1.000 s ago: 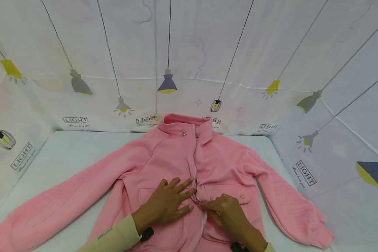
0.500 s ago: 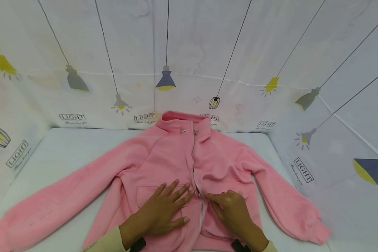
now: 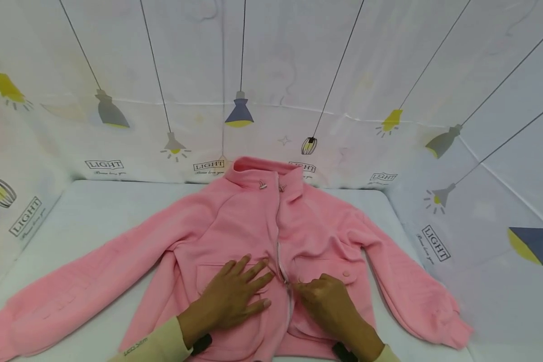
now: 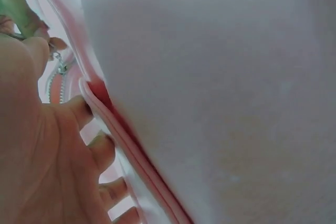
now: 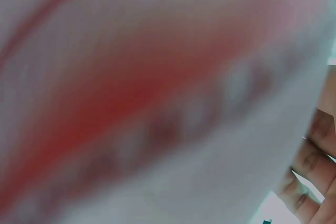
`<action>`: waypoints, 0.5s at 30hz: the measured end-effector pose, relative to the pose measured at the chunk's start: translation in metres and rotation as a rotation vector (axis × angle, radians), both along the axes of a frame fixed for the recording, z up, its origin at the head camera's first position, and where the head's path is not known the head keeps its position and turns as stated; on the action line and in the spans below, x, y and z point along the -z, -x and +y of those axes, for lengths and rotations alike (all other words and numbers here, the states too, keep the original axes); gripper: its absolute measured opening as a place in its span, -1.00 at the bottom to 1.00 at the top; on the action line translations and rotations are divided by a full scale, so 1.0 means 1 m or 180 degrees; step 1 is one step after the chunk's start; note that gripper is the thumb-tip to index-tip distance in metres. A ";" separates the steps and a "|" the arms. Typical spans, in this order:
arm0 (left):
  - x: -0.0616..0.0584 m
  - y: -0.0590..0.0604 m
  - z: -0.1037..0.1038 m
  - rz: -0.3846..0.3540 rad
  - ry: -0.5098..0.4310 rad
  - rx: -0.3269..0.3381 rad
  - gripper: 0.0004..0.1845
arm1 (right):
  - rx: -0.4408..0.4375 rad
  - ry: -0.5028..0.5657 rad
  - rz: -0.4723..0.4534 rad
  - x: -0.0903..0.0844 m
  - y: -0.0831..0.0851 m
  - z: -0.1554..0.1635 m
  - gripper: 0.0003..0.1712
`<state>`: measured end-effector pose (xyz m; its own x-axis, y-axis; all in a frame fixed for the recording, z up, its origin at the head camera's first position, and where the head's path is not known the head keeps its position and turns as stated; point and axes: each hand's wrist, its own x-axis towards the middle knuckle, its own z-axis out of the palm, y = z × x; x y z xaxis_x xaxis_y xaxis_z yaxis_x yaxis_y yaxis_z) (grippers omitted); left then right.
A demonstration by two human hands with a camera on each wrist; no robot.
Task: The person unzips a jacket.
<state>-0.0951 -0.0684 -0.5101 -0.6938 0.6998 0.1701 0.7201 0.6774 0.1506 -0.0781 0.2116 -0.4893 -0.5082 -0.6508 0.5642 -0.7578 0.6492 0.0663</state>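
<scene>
A pink jacket (image 3: pixel 235 226) lies front up, its collar at the far side and its sleeves spread out. Down its front runs a metal zipper (image 3: pixel 280 261); the teeth stand parted just above the slider (image 3: pixel 286 282). My right hand (image 3: pixel 328 304) pinches the small zipper pull with curled thumb and forefinger. My left hand (image 3: pixel 233 296) rests on the jacket's left front panel, fingers spread over the pocket flap and fingertips near the zipper. In the left wrist view the slider (image 4: pixel 62 68) hangs by the pinching fingertips (image 4: pixel 56 43).
The jacket lies on a white padded surface (image 3: pixel 108 206) backed by white curtain (image 3: pixel 271 60) printed with hanging lamps. One sleeve (image 3: pixel 95 281) reaches the left edge of the head view; the other sleeve (image 3: pixel 416 291) angles down right. Metal toggles (image 3: pixel 263 185) sit at the collar.
My left hand has drawn back a little from the zipper, leftward and toward me. My right hand keeps the pull and has shifted slightly up and right.
</scene>
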 end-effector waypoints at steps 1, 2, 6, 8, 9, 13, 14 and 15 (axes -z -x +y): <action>0.001 0.000 0.000 0.0018 0.0017 -0.0006 -0.33 | -0.0008 0.0013 -0.0047 0.000 -0.001 -0.001 -0.79; 0.003 0.001 0.001 0.0042 0.0040 -0.0010 -0.33 | -0.0012 0.0027 -0.0089 -0.001 -0.003 -0.001 -0.78; 0.010 0.002 0.001 0.0153 0.0067 0.0001 -0.33 | -0.0037 0.0113 -0.0215 -0.002 -0.007 -0.002 -0.70; 0.011 0.002 0.001 0.0210 0.0076 0.0018 -0.32 | -0.0066 0.0121 -0.0226 -0.003 -0.009 -0.001 -0.68; 0.011 0.002 0.001 0.0222 0.0072 0.0028 -0.32 | -0.0085 0.0136 -0.0243 -0.003 -0.009 -0.001 -0.67; 0.006 0.002 0.001 0.0129 0.0077 0.0036 -0.32 | 0.0004 0.0319 -0.0474 0.000 -0.007 0.001 -0.67; 0.003 0.001 0.001 0.0062 0.0090 0.0027 -0.32 | 0.0069 0.0394 -0.0550 0.001 -0.006 0.001 -0.66; -0.001 0.000 0.001 -0.0040 0.0103 0.0017 -0.32 | 0.0139 0.0464 -0.0613 0.002 -0.004 0.001 -0.67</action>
<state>-0.0956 -0.0676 -0.5095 -0.6920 0.7085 0.1385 0.7219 0.6782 0.1376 -0.0738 0.2126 -0.4917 -0.6413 -0.5445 0.5406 -0.7183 0.6738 -0.1735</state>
